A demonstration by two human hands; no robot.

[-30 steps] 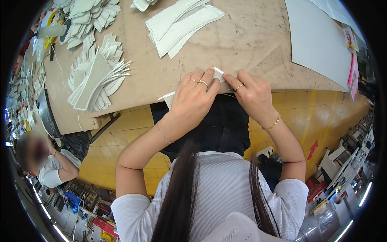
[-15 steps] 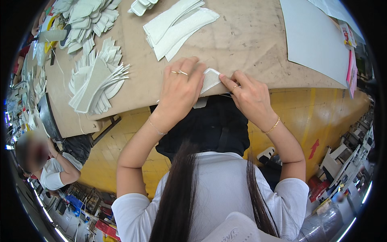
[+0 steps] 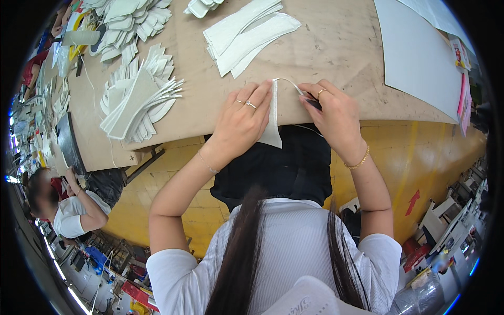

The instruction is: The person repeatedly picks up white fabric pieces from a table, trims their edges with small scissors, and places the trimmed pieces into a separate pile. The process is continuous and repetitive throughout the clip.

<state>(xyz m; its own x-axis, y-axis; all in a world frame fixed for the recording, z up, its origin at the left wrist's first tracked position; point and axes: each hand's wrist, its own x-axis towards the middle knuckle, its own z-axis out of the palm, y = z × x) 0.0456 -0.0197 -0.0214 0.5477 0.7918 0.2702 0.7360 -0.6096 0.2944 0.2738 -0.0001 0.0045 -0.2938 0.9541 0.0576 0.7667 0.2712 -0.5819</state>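
My left hand (image 3: 245, 118) lies over a narrow white fabric piece (image 3: 272, 126) at the table's front edge, gripping it with fingers close together; the thumb is hidden. The piece's lower end sticks out past the edge above my dark-clothed lap. From its top a thin white strip (image 3: 286, 80) arches across to my right hand (image 3: 334, 113). Those fingers are pinched on the strip, and a small dark tool (image 3: 313, 103) shows beneath them, its kind unclear. Beyond my hands lie several similar white pieces (image 3: 247, 39) in a short stack.
On the brown-covered table (image 3: 336, 58), a fanned pile of white pieces (image 3: 140, 100) sits at left, a larger heap (image 3: 131, 21) behind it. A big pale sheet (image 3: 417, 63) covers the right side. A seated person (image 3: 79, 212) is at far left.
My right hand has moved right, away from the left, and the thin strip now arches between them. The white piece now hangs more upright under my left hand. The whole view shifted slightly.
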